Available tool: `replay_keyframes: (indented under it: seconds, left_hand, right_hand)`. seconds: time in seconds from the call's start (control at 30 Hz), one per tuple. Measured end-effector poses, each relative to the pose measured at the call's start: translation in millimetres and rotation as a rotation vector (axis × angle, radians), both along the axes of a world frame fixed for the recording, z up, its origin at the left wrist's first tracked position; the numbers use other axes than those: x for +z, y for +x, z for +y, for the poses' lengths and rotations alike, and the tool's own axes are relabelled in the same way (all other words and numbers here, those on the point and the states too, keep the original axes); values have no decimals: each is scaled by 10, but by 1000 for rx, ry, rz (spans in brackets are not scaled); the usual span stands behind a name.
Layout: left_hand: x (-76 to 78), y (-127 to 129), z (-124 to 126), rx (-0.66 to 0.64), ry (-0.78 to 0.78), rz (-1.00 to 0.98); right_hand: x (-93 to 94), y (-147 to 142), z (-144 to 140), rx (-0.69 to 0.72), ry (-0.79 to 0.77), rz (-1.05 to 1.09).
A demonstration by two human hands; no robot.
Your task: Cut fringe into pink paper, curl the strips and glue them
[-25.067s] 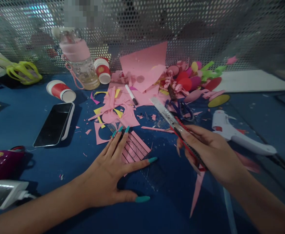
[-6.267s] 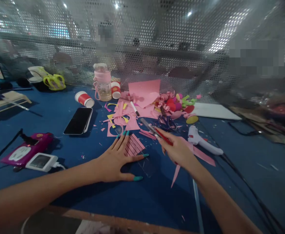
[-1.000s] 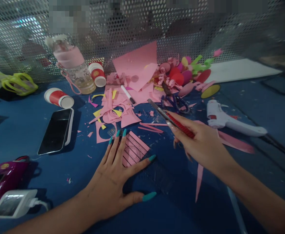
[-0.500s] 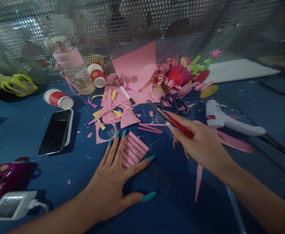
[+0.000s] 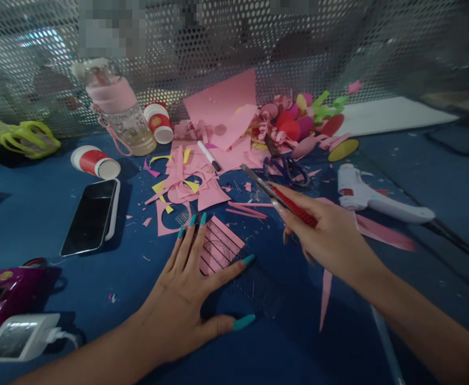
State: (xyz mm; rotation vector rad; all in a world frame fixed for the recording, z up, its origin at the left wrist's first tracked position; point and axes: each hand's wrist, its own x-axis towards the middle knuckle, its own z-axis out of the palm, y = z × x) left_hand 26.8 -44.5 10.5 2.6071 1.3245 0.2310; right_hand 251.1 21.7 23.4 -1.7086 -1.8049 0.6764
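cardstock (image 5: pixel 223 240), pink with black lines, lay on the blue table (image 5: pixel 298 347) under a transparent ruler (image 5: pixel 264 294) whose long axis slanted from far left to near right. the left hand (image 5: pixel 190 299), nearer, splayed its fingers over both, gripping nothing; the right hand (image 5: pixel 318 227), right of the cardstock, clenched a red-handled snap-off cutter (image 5: pixel 292 204), blade pointing away and leftward, apart from the cardstock.

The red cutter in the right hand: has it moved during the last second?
No, not visibly. Against the white marker, the red cutter keeps the same place; the whole view only drifts slightly left.
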Motion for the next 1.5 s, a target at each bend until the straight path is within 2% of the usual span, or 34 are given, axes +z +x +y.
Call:
replay_keyframes:
  seconds: [0.37,0.7,1.07,1.5]
  left_hand:
    - [24,3,-1,-7,-6,4]
    - [-58,-24,2,6,28,-74]
    - [-21,-26,10,0,11,-71]
    - [-35,-31,12,-10,17,-69]
  right_hand:
    - [25,-13,-24,-1,-50,51]
    - [32,-36,-51,45,-46,85]
    - [79,-49,-48,21,-129,96]
    - [48,-28,-31,18,-91,75]
